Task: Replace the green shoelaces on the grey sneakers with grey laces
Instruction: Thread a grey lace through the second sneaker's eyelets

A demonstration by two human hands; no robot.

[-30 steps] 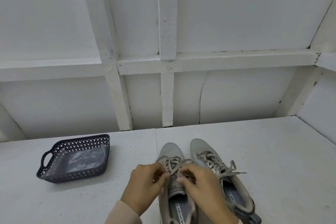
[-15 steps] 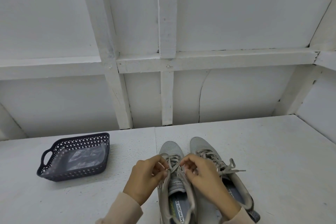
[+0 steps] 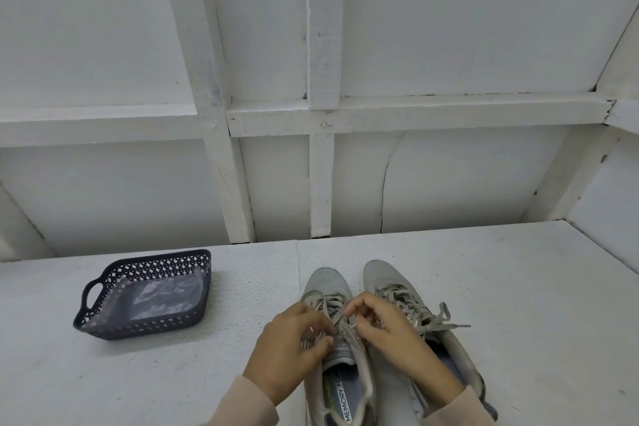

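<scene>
Lacing up: two grey sneakers (image 3: 383, 275), one basket (image 3: 152, 259).
Your left hand (image 3: 290, 342) and right hand (image 3: 387, 328), close together, fingers curled, both pinch one sneaker's grey lace (image 3: 345, 330).

**Flat, Cool Light Over a White Bench**

Bright, diffuse light spreads evenly across the scene. The basket (image 3: 145, 328) casts only a faint, soft-edged shadow along its near side on the bench (image 3: 518, 287). Wide-angle distortion tilts and bends the wall beams (image 3: 415, 111) toward the frame edges. A lace (image 3: 367, 387) near the lower edge smears into blur.
</scene>
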